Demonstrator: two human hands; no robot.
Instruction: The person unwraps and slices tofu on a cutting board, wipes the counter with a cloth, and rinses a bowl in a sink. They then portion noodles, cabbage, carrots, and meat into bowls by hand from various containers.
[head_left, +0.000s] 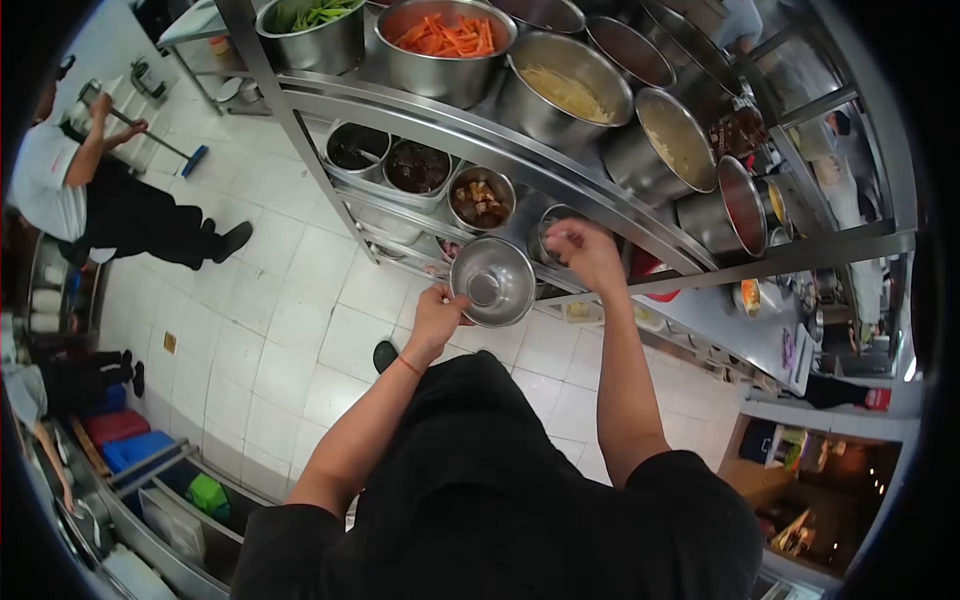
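Here, the left hand (435, 315) has its grip closed on the rim of a bowl (492, 282), at about 8 o'clock of the rim. The bowl is of steel and shows only bare metal inside. It hangs in the air in front of the lower shelf (400, 215) of a steel rack, near the middle of the view.

The right hand (585, 250) is at 2 o'clock from the bowl, just beside it. Its fingers (562, 236) are drawn together in a narrow grip, over a small pot (545, 222) on the same shelf. If something is between the fingers, I cannot tell.

At 10 o'clock from the small pot stand three more pots in a row: one with brown pieces (480, 200) and two with dark content (418, 165) (357, 150). The upper shelf carries big pots: greens (310, 15) at 11 o'clock of the view, carrots (445, 35) at 12 o'clock, pale shreds (565, 90) a little to the right.

On the tiled floor (290, 330), at 10 o'clock and well apart, a co-worker (45, 180) holds a long handle with a blue head (195, 158). A blue crate (135, 450) is at 8 o'clock.
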